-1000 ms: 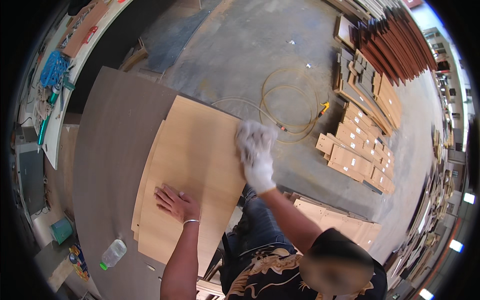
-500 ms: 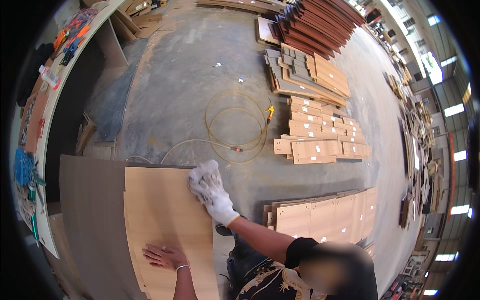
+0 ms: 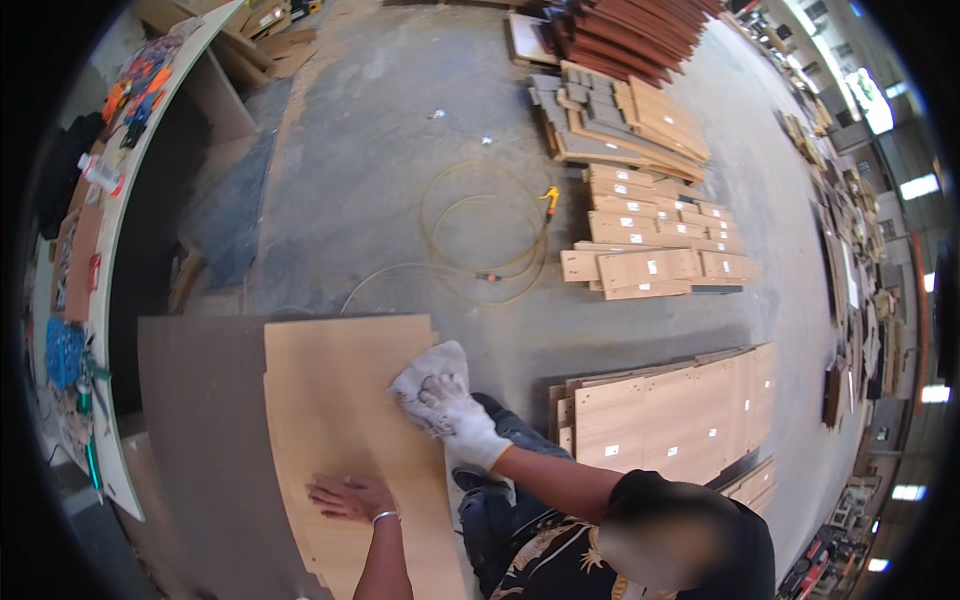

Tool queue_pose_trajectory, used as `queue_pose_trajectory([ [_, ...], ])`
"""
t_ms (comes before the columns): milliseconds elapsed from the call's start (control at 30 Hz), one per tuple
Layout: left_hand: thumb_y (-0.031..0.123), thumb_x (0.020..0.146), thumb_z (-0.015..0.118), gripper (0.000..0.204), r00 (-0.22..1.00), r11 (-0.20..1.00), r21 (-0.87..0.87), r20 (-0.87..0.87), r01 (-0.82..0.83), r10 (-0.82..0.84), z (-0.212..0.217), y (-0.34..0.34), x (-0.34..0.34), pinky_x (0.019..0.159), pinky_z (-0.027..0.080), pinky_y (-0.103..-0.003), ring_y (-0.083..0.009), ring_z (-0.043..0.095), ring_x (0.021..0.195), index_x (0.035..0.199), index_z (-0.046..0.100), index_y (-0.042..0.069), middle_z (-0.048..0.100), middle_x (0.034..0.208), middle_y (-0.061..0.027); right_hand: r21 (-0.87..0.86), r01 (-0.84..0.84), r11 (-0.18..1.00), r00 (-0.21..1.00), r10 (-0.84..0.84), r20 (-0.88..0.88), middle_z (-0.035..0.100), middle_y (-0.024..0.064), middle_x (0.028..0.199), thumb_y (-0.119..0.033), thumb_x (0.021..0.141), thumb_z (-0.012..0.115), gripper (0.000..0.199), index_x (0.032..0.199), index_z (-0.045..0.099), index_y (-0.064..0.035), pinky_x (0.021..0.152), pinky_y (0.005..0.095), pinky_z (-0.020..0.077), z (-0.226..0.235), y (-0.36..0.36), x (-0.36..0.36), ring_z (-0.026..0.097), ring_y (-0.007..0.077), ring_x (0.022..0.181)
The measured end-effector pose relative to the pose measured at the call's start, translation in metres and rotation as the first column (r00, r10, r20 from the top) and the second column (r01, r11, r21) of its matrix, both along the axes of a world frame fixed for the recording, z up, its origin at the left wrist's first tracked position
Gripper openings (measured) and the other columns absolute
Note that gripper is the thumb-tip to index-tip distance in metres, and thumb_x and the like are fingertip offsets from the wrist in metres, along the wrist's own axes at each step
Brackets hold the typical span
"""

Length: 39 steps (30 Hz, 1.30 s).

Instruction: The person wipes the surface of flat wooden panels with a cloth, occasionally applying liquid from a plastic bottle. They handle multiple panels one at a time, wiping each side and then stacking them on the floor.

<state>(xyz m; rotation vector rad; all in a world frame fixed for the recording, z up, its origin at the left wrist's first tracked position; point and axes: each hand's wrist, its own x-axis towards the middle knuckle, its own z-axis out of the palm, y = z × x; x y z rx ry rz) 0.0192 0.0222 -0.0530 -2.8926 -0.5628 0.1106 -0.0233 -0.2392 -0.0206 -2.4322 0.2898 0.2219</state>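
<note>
A light wood-grain panel (image 3: 350, 380) lies on a dark grey board (image 3: 205, 430) in front of me. My left hand (image 3: 350, 498), bare and with a band at the wrist, rests flat on the panel with its fingers spread. In a white knit glove, my right hand (image 3: 462, 418) presses a crumpled greyish-white cloth (image 3: 432, 372) onto the panel's right edge, a little short of its far corner. The fingers bend over the cloth, which partly sticks out beyond the edge.
A cluttered workbench (image 3: 165, 110) runs along the left. On the floor ahead lies a coiled air hose (image 3: 430, 225) with a yellow blow gun (image 3: 551, 197). Stacks of wood panels (image 3: 650, 225) stand to the right, with another panel stack (image 3: 660, 420) nearer and reddish-brown boards (image 3: 635, 40) farther off.
My right hand has drawn the cloth nearer along the panel's right edge, away from the far corner. My left hand stays flat on the panel. The whole view has shifted slightly.
</note>
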Motion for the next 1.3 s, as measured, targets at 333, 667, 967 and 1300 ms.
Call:
queue_pose_trajectory([
  [333, 0.031, 0.103, 0.044, 0.07, 1.0, 0.984, -0.176, 0.011, 0.015, -0.013, 0.016, -0.003, 0.01, 0.127, 0.012, -0.062, -0.0399, 0.012, 0.162, 0.165, 0.026, 0.004, 0.014, 0.175, -0.0216, 0.013, 0.199, 0.98, 0.932, -0.193, 0.306, 0.049, 0.0162, 0.159, -0.025, 0.097, 0.064, 0.046, 0.143, 0.063, -0.0216, 0.128, 0.054, 0.0241, 0.009, 0.014, 0.005, 0.037, 0.0434, 0.15],
  [667, 0.03, 0.104, 0.041, 0.065, 0.991, 0.989, -0.124, 0.114, 0.081, -0.067, 0.003, -0.012, 0.002, 0.125, 0.016, -0.063, -0.0407, 0.015, 0.161, 0.162, 0.03, 0.004, 0.022, 0.173, -0.0215, 0.006, 0.318, 0.948, 0.887, -0.3, 0.352, 0.055, 0.015, 0.152, -0.022, 0.098, 0.061, 0.036, 0.134, 0.069, -0.0219, 0.126, 0.053, 0.0267, 0.02, -0.048, 0.074, 0.044, 0.0407, 0.144],
  [967, 0.029, 0.103, 0.042, 0.066, 0.994, 0.99, -0.128, 0.093, 0.06, -0.048, 0.004, -0.005, 0.005, 0.125, 0.015, -0.064, -0.0417, 0.014, 0.161, 0.162, 0.029, 0.004, 0.021, 0.173, -0.0219, 0.096, -0.304, 0.948, 0.953, 0.302, 0.036, 0.057, 0.0113, 0.143, -0.029, 0.084, 0.071, 0.054, 0.137, 0.065, -0.0185, 0.121, 0.0725, 0.0218, 0.046, 0.145, -0.19, 0.041, 0.0415, 0.144],
  [1300, 0.028, 0.104, 0.043, 0.066, 0.997, 0.978, -0.202, 0.068, 0.058, -0.045, 0.021, -0.02, 0.008, 0.126, 0.014, -0.063, -0.0424, 0.011, 0.161, 0.163, 0.025, 0.003, 0.017, 0.173, -0.0232, -0.211, 0.19, 0.959, 0.911, -0.092, 0.402, 0.049, 0.016, 0.159, -0.023, 0.093, 0.065, 0.049, 0.142, 0.066, -0.0279, 0.124, 0.0707, 0.0134, 0.002, -0.045, 0.042, 0.035, 0.047, 0.15],
])
